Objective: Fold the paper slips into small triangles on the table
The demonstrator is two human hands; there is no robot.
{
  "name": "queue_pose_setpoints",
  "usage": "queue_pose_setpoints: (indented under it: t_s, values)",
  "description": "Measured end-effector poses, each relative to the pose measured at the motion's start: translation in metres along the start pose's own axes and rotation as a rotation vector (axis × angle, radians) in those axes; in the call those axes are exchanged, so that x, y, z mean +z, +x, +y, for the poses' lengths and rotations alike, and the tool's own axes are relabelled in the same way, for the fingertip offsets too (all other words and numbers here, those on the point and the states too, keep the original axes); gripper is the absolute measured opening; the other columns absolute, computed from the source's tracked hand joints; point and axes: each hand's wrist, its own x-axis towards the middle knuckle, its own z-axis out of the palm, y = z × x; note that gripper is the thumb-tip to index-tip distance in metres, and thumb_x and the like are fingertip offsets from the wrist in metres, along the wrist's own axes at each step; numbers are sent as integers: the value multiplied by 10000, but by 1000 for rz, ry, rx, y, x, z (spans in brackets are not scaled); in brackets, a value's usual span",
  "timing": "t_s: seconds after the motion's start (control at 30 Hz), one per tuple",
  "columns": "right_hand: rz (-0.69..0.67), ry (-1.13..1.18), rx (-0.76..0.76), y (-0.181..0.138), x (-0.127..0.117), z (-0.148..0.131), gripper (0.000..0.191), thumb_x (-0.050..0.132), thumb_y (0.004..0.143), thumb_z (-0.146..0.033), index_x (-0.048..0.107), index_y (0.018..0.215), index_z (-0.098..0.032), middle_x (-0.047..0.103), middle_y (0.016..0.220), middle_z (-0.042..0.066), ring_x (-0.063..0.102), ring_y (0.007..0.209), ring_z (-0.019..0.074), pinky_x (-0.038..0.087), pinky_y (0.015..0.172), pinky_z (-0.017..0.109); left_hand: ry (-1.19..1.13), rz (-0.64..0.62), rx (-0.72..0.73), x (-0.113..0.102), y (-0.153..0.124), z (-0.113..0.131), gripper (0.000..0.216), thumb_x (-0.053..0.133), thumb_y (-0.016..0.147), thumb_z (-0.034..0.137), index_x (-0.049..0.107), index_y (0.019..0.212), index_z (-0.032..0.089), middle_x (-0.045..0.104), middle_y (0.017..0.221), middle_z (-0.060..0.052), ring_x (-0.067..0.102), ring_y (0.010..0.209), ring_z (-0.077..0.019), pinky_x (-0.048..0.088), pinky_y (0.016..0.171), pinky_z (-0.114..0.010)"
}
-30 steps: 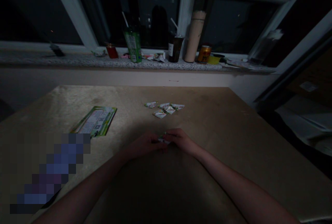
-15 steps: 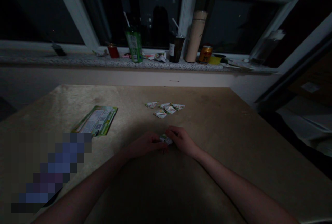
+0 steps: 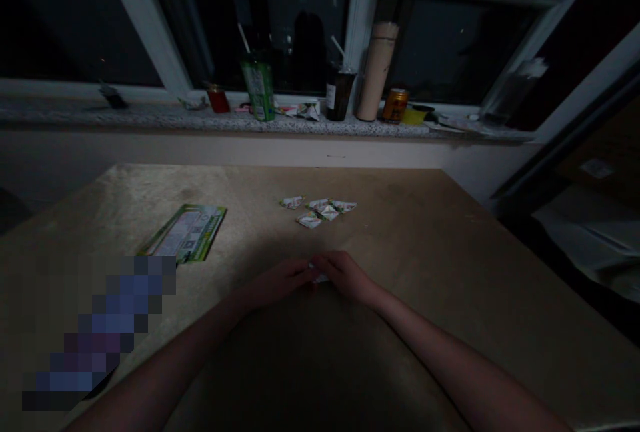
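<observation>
My left hand (image 3: 280, 281) and my right hand (image 3: 343, 275) meet at the middle of a tan table (image 3: 450, 265), fingers pinched together on a small folded paper piece (image 3: 319, 277) that is mostly hidden between them. A little farther away lie several small folded paper pieces (image 3: 320, 211) with green and white print, in a loose cluster. A green and white printed leaflet (image 3: 185, 233) lies flat to the left of my hands.
A blurred-out object (image 3: 100, 332) sits at the table's near left. The stone windowsill (image 3: 150, 116) behind holds a green bottle (image 3: 259, 89), a dark cup with a straw (image 3: 338, 93), a tall beige tube (image 3: 374, 72), a gold can (image 3: 395, 105) and a red jar (image 3: 218, 99).
My fingers have closed tighter over the small paper piece, so less of it shows than half a second ago. My hands stay in the same spot.
</observation>
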Motion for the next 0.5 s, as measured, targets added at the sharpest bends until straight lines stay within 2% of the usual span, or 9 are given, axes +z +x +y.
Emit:
queue_pose_setpoints:
  t_s: [0.3,0.5]
  values:
    - [15,12,-34,1,1,0,505,371,889,-555,527,619,-158,508,585,-7,424,567,109,342,564,224,3,-14,16,-1,1,-8,467,380,925,503,605,692,166,602,716,5,556,698,-156,401,712,-246]
    - [-3,157,22,1,2,4,540,391,847,-619,590,686,-143,534,634,4,428,595,119,353,571,229,-23,55,-2,-1,-1,-9,381,373,937,469,626,933,183,635,911,-12,560,834,-181,409,757,-261]
